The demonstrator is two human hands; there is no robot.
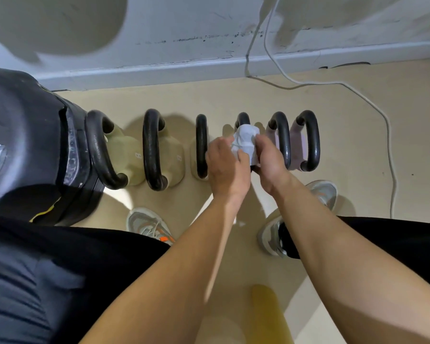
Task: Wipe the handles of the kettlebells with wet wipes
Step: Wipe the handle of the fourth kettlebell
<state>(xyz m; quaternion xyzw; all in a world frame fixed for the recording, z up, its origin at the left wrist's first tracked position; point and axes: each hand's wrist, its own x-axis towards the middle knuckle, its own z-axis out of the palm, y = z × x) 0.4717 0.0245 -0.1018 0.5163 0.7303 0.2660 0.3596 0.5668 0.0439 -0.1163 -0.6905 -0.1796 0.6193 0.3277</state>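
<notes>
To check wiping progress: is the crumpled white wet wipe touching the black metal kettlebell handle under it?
Touching. Head view: white wet wipe wraps the black handle directly.

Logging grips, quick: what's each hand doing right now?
Left hand: pinching the wet wipe.
Right hand: gripping the same wet wipe on a kettlebell handle.

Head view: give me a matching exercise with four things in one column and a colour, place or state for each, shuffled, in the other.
Things:
1. wet wipe
2. leftmost kettlebell
3. rightmost kettlebell
4. cable

Descriptions:
A. pale pink body
B. trails from the wall across the floor
C. pale yellow body
D. bunched over the fourth handle from the left, held by the left hand and right hand

Pairs: 1-D, 2-C, 3-A, 4-B
</notes>
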